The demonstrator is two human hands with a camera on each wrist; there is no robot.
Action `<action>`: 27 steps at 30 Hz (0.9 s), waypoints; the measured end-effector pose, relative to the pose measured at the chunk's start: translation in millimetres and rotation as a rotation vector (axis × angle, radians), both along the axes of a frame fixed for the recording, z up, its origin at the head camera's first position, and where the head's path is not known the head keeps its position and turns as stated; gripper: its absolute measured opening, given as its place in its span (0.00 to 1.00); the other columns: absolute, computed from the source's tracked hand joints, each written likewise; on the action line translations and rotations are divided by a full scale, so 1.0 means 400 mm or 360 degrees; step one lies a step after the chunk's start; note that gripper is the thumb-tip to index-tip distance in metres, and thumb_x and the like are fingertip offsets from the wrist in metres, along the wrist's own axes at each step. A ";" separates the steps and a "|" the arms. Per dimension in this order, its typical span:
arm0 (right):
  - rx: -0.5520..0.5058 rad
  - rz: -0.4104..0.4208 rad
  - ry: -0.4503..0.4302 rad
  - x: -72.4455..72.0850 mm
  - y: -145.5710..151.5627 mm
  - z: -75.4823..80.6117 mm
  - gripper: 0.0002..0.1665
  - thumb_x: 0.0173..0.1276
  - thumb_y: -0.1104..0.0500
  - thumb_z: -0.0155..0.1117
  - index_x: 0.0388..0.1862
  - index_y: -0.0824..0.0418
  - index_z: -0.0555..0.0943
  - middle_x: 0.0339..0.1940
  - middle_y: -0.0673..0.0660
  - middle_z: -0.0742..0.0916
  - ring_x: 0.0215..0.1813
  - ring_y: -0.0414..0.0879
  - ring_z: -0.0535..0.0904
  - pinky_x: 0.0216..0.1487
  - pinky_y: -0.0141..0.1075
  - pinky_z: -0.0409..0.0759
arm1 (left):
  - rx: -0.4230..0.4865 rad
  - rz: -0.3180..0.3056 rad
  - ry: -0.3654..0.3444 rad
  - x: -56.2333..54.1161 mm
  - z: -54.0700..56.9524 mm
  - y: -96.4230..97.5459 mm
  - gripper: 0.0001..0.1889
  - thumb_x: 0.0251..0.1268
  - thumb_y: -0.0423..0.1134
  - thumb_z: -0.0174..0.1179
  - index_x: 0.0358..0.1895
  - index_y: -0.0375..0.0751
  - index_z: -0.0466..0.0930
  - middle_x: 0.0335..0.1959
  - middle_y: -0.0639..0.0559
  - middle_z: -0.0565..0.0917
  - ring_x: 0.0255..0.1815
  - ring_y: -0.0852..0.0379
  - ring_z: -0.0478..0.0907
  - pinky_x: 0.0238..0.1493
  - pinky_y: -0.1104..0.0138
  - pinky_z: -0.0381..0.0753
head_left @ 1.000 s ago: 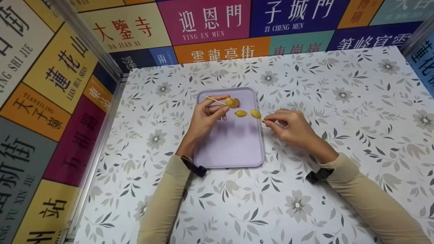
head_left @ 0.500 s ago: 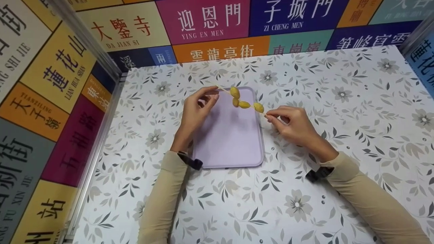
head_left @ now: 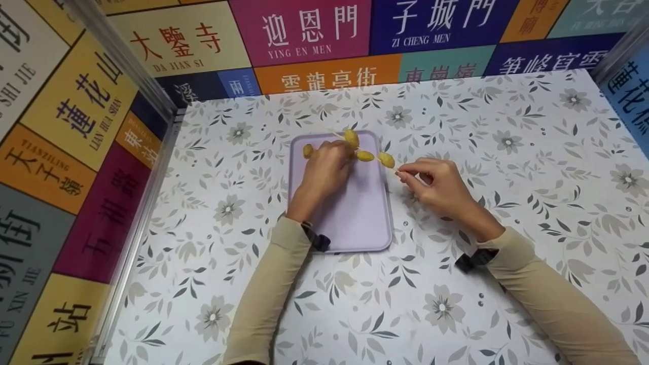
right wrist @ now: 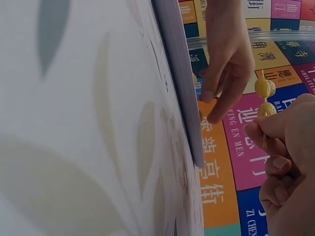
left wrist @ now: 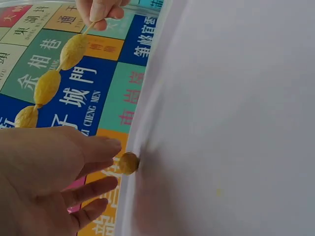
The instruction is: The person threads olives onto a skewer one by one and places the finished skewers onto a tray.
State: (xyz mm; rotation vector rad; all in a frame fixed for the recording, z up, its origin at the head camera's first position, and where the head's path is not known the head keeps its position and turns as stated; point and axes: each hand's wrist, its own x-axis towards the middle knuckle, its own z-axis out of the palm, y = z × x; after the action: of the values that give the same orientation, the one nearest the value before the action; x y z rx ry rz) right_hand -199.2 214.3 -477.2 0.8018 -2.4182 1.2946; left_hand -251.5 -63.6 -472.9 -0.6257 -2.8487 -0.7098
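My right hand [head_left: 438, 185] pinches one end of a thin wooden skewer [left wrist: 90, 27] between thumb and fingers. Threaded along it are three wrinkled yellow oval fruits [head_left: 387, 160], raised above the lilac tray [head_left: 350, 238]. The skewer's free end points to the far left. My left hand [head_left: 328, 167] is lowered over the tray, palm down, hiding part of it. In the left wrist view its fingers spread loosely, with a loose yellow-brown fruit [left wrist: 129, 163] just beyond the fingertips. A loose fruit [head_left: 308, 150] also shows left of that hand in the head view.
The tray lies on a table with a flowered white cover [head_left: 441, 309]. Panels of coloured signs [head_left: 309, 30] stand along the back and left edges. A black strap device [head_left: 319, 242] sits on each wrist.
My left hand has let go of the skewer's far end and moved right and down over the tray. My right hand keeps the skewer nearly still over the last half second.
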 end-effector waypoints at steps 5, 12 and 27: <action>0.0013 0.0009 0.0001 0.000 -0.003 0.001 0.06 0.73 0.63 0.76 0.47 0.60 0.95 0.32 0.49 0.91 0.26 0.40 0.72 0.30 0.26 0.66 | -0.0019 0.0111 -0.0063 -0.006 -0.014 0.006 0.08 0.78 0.36 0.67 0.54 0.48 0.91 0.57 0.53 0.91 0.58 0.47 0.85 0.63 0.55 0.82; 0.0015 -0.0003 0.0005 -0.001 0.002 0.000 0.07 0.73 0.63 0.76 0.47 0.59 0.95 0.30 0.49 0.90 0.26 0.40 0.71 0.29 0.26 0.65 | 0.0013 0.0219 -0.0078 -0.012 -0.020 0.007 0.13 0.74 0.36 0.71 0.58 0.52 0.91 0.56 0.53 0.90 0.59 0.49 0.85 0.61 0.55 0.84; -0.0014 -0.0014 0.0003 0.000 0.002 0.000 0.06 0.73 0.62 0.76 0.46 0.57 0.95 0.32 0.48 0.91 0.27 0.40 0.72 0.30 0.28 0.66 | 0.0571 0.0230 -0.0226 -0.021 -0.004 -0.040 0.09 0.78 0.44 0.69 0.53 0.46 0.89 0.50 0.54 0.94 0.45 0.57 0.86 0.49 0.63 0.82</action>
State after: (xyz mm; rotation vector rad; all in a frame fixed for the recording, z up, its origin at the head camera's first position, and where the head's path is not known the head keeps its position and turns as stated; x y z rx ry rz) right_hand -199.2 215.3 -477.1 0.7886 -2.4106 1.2995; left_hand -259.9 -79.5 -474.5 -0.3232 -2.7455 -1.2419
